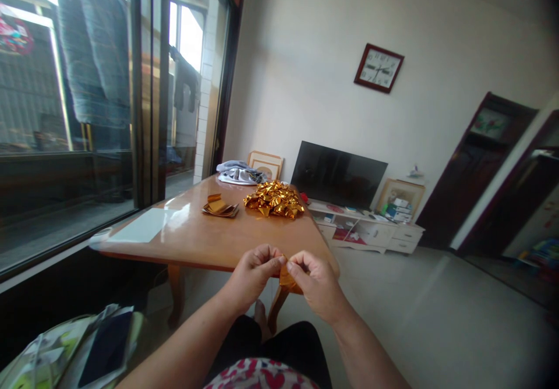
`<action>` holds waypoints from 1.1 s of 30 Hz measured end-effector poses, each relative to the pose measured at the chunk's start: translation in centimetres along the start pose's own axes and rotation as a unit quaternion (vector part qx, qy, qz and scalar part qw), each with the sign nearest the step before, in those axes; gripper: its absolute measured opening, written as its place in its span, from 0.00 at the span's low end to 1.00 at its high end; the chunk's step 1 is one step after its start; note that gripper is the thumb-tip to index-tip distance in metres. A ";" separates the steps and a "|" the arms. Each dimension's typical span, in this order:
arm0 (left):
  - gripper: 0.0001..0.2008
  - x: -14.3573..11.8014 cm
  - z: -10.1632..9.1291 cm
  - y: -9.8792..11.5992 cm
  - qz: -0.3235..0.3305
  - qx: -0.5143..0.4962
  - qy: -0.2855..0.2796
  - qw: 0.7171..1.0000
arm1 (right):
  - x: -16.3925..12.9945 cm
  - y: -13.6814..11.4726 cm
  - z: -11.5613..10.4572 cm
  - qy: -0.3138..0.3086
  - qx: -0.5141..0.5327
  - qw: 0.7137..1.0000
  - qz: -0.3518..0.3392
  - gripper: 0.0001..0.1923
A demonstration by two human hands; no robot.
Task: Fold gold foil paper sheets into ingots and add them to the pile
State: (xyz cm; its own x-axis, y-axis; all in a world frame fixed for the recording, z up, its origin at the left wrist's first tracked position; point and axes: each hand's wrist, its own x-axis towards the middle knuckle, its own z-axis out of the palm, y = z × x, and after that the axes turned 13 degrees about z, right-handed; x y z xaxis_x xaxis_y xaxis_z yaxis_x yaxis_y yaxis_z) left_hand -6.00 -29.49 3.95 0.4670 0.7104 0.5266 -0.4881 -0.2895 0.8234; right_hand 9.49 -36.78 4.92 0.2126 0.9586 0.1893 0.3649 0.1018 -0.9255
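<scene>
Between my two hands is a small piece of gold foil paper (287,279), held at its upper edge just in front of the table's near edge. My left hand (258,267) pinches it from the left with thumb and forefinger. From the right, my right hand (312,273) pinches the same edge, thumb on the near side. The two hands are almost touching. Farther back on the table lies a heap of folded gold foil pieces (275,200). Left of the heap sits a stack of flat gold paper sheets (219,206).
The wooden table (196,240) reaches away from me. On it are a pale sheet (142,226) at left and folded cloth (240,172) at the far end. A television (338,174) stands on a white cabinet (399,237) beyond. A bag with a dark flat object (107,348) lies lower left.
</scene>
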 end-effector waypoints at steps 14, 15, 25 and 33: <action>0.18 0.1 -0.6 -0.8 -0.001 0.032 0.046 0.998 | 0.3 0.8 -0.2 0.017 0.047 0.998 0.049 0.17; 0.18 0.1 -0.7 -0.8 -0.005 0.033 0.053 0.998 | 0.2 0.8 -0.2 0.013 0.054 0.997 0.054 0.17; 0.12 -0.1 -0.2 -2.0 0.047 0.069 0.062 0.995 | 0.3 0.9 0.0 0.027 0.065 0.996 0.045 0.18; 0.14 0.0 0.3 -2.4 0.046 0.105 0.068 0.991 | 0.1 0.3 0.5 0.058 0.004 0.998 -0.012 0.14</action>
State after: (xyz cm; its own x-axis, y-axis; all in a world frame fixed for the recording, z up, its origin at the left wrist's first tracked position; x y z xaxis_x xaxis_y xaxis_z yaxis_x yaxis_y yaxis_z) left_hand -4.59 -29.01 2.06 0.3178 0.7506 0.5793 -0.3534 -0.4732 0.8070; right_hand 9.17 -36.54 4.45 0.3074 0.9186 0.2483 0.3647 0.1273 -0.9224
